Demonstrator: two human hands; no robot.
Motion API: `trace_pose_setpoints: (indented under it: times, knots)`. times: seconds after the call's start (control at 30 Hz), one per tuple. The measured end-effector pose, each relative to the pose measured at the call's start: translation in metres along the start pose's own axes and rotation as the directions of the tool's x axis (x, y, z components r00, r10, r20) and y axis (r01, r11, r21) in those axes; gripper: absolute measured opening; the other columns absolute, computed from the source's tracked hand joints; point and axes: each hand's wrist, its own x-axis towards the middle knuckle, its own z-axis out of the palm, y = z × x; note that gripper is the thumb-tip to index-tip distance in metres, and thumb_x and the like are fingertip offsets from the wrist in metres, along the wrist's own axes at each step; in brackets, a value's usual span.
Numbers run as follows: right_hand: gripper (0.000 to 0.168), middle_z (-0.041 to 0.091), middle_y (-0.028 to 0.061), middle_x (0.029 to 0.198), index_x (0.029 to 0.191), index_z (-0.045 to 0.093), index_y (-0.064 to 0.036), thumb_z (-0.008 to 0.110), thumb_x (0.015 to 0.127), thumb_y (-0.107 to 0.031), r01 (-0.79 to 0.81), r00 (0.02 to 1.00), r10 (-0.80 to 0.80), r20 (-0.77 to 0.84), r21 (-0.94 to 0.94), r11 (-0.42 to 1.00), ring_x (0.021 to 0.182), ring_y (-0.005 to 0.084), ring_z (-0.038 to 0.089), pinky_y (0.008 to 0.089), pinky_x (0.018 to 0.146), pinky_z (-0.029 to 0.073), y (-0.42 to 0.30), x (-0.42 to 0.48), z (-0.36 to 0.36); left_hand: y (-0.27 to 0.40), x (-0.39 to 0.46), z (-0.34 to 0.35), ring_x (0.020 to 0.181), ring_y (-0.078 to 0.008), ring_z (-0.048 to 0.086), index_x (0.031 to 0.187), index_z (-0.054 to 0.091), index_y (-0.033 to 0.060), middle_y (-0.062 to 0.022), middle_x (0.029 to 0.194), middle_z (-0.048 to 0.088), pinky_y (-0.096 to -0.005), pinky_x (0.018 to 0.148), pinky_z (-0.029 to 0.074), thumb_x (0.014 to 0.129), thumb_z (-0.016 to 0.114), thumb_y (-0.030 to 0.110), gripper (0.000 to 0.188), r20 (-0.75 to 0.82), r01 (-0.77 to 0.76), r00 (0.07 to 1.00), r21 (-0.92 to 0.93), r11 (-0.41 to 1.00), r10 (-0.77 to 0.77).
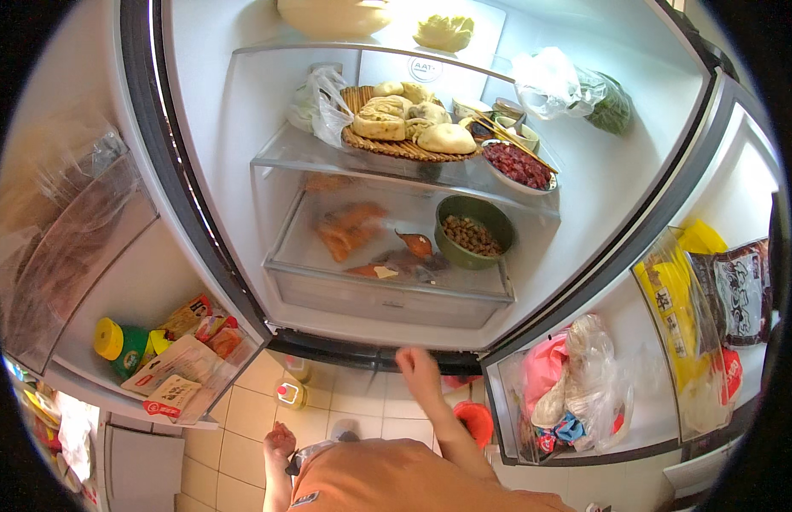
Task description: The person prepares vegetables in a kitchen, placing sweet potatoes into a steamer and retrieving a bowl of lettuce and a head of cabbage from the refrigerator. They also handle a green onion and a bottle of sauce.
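Before me a refrigerator [226, 192] stands with both doors swung wide. My right hand [416, 363], blurred and loosely curled, is by the black lower rim [344, 345]; whether it touches is unclear. Low at my left side is my left hand [280, 440], fingers curled in, with nothing visible in it. On the middle shelf a woven tray [396, 148] carries several steamed buns [380, 125]. Beside it sit a bowl of dark red food [518, 165] with chopsticks [514, 142] across it and smaller bowls. Below, a green bowl [508, 221] of brown pieces rests on the clear drawer's cover [293, 256].
Door bins jut out at both sides: the left holds a green jar [128, 352] and packets [178, 365], the right a pink bag [544, 368] and yellow packages [674, 307]. A bottle [291, 395] and a red bucket [476, 419] stand on the tiled floor [242, 416].
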Motion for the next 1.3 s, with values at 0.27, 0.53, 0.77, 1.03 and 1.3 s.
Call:
trace_pose_setpoints:
  times: [0.27, 0.53, 0.77, 1.03, 1.3]
  knots:
    - [0.04, 0.054, 0.0161, 0.125, 0.124, 0.054, 0.001, 0.06, 0.085, -0.006, 0.202, 0.855, -0.475, -0.209, -0.71, 0.675, 0.115, 0.0321, 0.051, 0.0406, 0.095, 0.047, -0.021, 0.214, -0.005, -0.025, -0.055, 0.089, 0.085, -0.019, 0.061, 0.103, 0.062, 0.0046, -0.0057, 0.09, 0.066, -0.0318, 0.075, 0.051, 0.093, 0.053, 0.02, 0.021, 0.306, -0.279, 0.945, 0.571, 0.772, 0.115]
    - [0.021, 0.056, 0.014, 0.11, 0.105, 0.059, -0.003, 0.058, 0.087, -0.012, 0.027, 0.972, -0.203, -0.114, -0.811, 0.584, 0.106, 0.0307, 0.053, 0.0402, 0.084, 0.05, 0.005, 0.26, 0.024, -0.038, -0.106, 0.096, 0.085, -0.019, 0.061, 0.108, 0.06, 0.0049, -0.0064, 0.091, 0.064, -0.0321, 0.076, 0.049, 0.092, 0.053, 0.019, 0.022, 0.373, -0.417, 0.906, 0.706, 0.573, 0.2]
    - [0.015, 0.057, 0.0129, 0.098, 0.096, 0.059, -0.002, 0.06, 0.084, -0.01, 0.121, 0.901, -0.405, -0.158, -0.804, 0.582, 0.099, 0.0307, 0.054, 0.0409, 0.079, 0.049, 0.011, 0.257, 0.018, -0.033, -0.094, 0.1, 0.086, -0.0168, 0.062, 0.106, 0.06, 0.0043, -0.0069, 0.089, 0.065, -0.0305, 0.076, 0.049, 0.094, 0.051, 0.016, 0.019, 0.386, -0.418, 0.905, 0.721, 0.553, 0.18]
    - [0.023, 0.056, 0.0136, 0.104, 0.105, 0.059, -0.005, 0.06, 0.083, -0.008, 0.14, 0.901, -0.404, -0.16, -0.774, 0.618, 0.102, 0.0317, 0.054, 0.0412, 0.079, 0.05, 0.017, 0.248, 0.015, -0.05, -0.102, 0.121, 0.084, -0.0175, 0.062, 0.107, 0.059, 0.0039, -0.0076, 0.09, 0.064, -0.0301, 0.073, 0.05, 0.094, 0.05, 0.014, 0.019, 0.456, -0.439, 0.885, 0.75, 0.495, 0.094]
    - [0.026, 0.053, 0.0137, 0.11, 0.111, 0.058, -0.007, 0.059, 0.085, -0.01, 0.137, 0.925, -0.343, -0.166, -0.694, 0.706, 0.104, 0.036, 0.053, 0.0434, 0.077, 0.052, 0.007, 0.234, 0.006, -0.048, -0.124, 0.124, 0.083, -0.0178, 0.063, 0.105, 0.059, 0.0023, -0.0092, 0.088, 0.064, -0.0299, 0.071, 0.052, 0.091, 0.049, 0.01, 0.019, 0.496, -0.504, 0.857, 0.745, 0.437, 0.143]
